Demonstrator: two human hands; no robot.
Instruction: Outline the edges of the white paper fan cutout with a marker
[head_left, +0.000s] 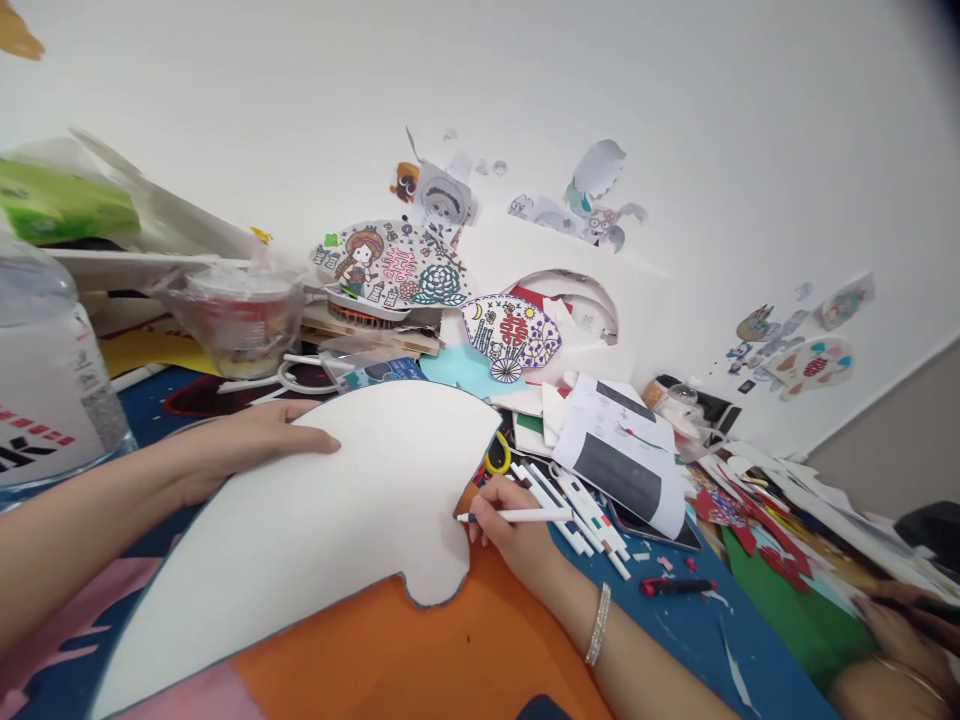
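A large white fan-shaped board (322, 510) with a dark outlined edge lies tilted over orange and pink sheets. My left hand (262, 440) grips its upper left edge, thumb on the white face and fingers hidden behind. In my right hand (506, 525) is a white marker (536, 515), pinched between thumb and fingers. The marker's dark tip touches or nearly touches the board's right edge, just above the rounded lobe. Under my right forearm lies the orange sheet (420, 640).
White markers (592, 505) and yellow-handled scissors (498, 455) lie right of the board. Farther right are printed paper (622, 450), a red-black pen (679, 587) and another person's hand (900, 640). A large bottle (45, 370) stands left; decorated cutouts (511, 332) stand behind.
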